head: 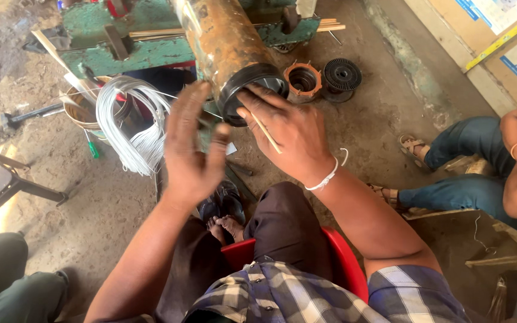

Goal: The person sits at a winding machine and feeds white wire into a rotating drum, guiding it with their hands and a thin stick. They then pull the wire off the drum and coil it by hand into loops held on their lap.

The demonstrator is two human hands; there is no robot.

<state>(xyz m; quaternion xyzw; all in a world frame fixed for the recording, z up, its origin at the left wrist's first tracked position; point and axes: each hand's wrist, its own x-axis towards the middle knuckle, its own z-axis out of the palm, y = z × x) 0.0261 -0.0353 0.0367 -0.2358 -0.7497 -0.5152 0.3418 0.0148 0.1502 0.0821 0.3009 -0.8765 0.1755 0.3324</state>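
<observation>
Your right hand pinching a thin wooden stick at the black-rimmed mouth of the rusty cylinder, centre far, your left hand released beside it, fingers spread, white wire coil at left.

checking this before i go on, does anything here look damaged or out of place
The cylinder is rusty and patchy along its body. Wire coil strands hang loose and uneven. Both hands, left and right, are at its black end.
</observation>
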